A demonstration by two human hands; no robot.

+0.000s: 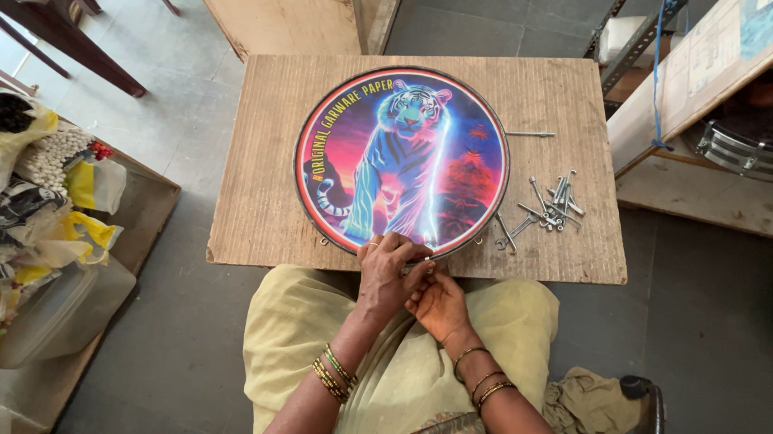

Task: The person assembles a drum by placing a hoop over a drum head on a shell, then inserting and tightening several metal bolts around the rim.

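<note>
We sit at a low wooden board [264, 145] on a grey floor [185, 121]. A round drum [401, 159] with a bright tiger picture lies flat on the board, close to us. Our left hand [384, 271] curls over the drum's near rim. Our right hand [439, 304] pinches something small there; we cannot tell what. Metal hooks [553, 204] lie in a pile right of the drum. Yellow and clear bags [40, 184] of beads fill a box on the left.
</note>
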